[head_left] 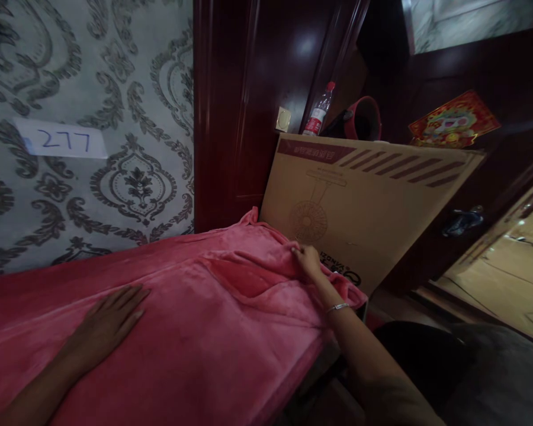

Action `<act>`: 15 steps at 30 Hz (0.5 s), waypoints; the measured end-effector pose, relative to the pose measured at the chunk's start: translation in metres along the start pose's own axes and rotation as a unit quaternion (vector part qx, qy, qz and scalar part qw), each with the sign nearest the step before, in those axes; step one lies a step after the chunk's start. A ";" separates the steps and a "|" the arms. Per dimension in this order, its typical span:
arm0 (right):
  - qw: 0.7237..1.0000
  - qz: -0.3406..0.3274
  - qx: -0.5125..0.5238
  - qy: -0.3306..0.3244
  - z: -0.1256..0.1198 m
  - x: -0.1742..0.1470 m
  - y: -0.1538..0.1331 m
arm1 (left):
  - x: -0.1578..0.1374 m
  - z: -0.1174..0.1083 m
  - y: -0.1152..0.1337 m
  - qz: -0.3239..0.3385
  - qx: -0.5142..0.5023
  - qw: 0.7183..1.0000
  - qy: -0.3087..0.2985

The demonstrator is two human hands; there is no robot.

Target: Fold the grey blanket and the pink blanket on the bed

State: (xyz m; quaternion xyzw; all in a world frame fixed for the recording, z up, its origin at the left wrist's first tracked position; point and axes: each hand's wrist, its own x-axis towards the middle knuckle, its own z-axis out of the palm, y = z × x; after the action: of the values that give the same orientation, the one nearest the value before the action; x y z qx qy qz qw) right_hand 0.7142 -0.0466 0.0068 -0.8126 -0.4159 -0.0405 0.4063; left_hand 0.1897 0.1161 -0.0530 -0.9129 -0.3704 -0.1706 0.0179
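A pink plush blanket (195,343) covers the long surface in front of me, with a raised fold (249,275) near its far right end. My left hand (115,313) lies flat on the blanket at the left, fingers stretched out. At the far edge, my right hand (306,260) pinches the blanket's hem between thumb and fingers, close to the cardboard box. A bracelet (337,307) circles the right wrist. What lies beneath the blanket is hidden.
A large cardboard box (382,201) with a fan drawing stands against the blanket's far end. On top are a plastic bottle (318,111) and a red round object (364,118). Patterned wallpaper (137,183) bears a paper marked 277 (66,139). A dark door with a handle (464,220) is at right.
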 end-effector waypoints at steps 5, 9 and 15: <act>0.996 -0.043 0.033 0.064 -0.006 0.043 -0.010 | 0.001 0.001 -0.001 -0.015 -0.001 1.000 -0.005; 1.000 0.008 -0.013 0.026 0.012 0.053 0.002 | 0.000 0.005 -0.005 -0.012 0.006 1.000 -0.008; 0.989 0.063 -0.103 -0.085 0.039 0.070 0.012 | -0.004 0.013 -0.012 -0.014 0.004 1.000 0.011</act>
State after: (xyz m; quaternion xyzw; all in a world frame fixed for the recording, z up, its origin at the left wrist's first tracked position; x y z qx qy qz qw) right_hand 0.7571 0.0214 0.0013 -0.8752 -0.3902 0.0120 0.2857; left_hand 0.1827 0.1246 -0.0679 -0.9058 -0.3832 -0.1791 0.0228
